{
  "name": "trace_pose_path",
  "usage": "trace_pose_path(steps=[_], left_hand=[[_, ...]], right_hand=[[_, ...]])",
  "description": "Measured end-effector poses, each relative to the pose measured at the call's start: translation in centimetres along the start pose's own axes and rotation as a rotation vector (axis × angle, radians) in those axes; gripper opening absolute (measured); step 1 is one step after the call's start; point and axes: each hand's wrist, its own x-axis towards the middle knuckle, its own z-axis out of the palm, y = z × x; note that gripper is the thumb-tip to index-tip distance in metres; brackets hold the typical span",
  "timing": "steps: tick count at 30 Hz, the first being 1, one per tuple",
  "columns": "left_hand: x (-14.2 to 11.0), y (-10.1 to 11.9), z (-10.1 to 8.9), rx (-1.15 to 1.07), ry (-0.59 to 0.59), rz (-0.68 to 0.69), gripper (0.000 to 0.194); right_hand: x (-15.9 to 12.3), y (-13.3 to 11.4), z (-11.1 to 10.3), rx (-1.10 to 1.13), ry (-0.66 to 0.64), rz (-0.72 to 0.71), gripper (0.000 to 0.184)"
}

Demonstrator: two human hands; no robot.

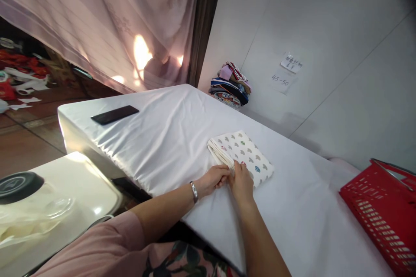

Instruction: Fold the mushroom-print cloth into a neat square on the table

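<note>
A folded white cloth (pixel 256 156) printed with grey, green, red and blue mushroom shapes lies flat on the white-covered table (pixel 182 134). Its layered edges face my left side. At the near corner of the cloth, my left hand (pixel 214 179), with a silver bracelet at the wrist, has its fingers curled closed against the edge. Beside it my right hand (pixel 241 181) grips the same corner, thumb and fingers pressed together on the layers. The fingertips of both hands nearly meet, and what lies between them is partly hidden.
A black phone-like slab (pixel 115 114) lies at the table's far left. Folded clothes (pixel 230 85) are stacked by the wall beyond the far edge. At the right stands a red plastic basket (pixel 383 216). A cream surface with a dark round lid (pixel 19 187) is at lower left.
</note>
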Motion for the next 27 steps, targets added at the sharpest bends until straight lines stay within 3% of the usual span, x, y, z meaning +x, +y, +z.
trace_pose_path(steps=[8, 18, 27], left_hand=[[-0.4, 0.0, -0.7, 0.083, 0.227, -0.003, 0.012], [-0.8, -0.2, -0.5, 0.049, 0.204, 0.016, 0.011], [0.9, -0.1, -0.3, -0.249, 0.138, -0.191, 0.013]], right_hand=[[0.1, 0.1, -0.1, 0.020, 0.028, 0.021, 0.032], [0.1, 0.3, 0.4, 0.026, 0.044, 0.021, 0.033], [0.1, 0.4, 0.6, 0.004, 0.035, 0.023, 0.036]])
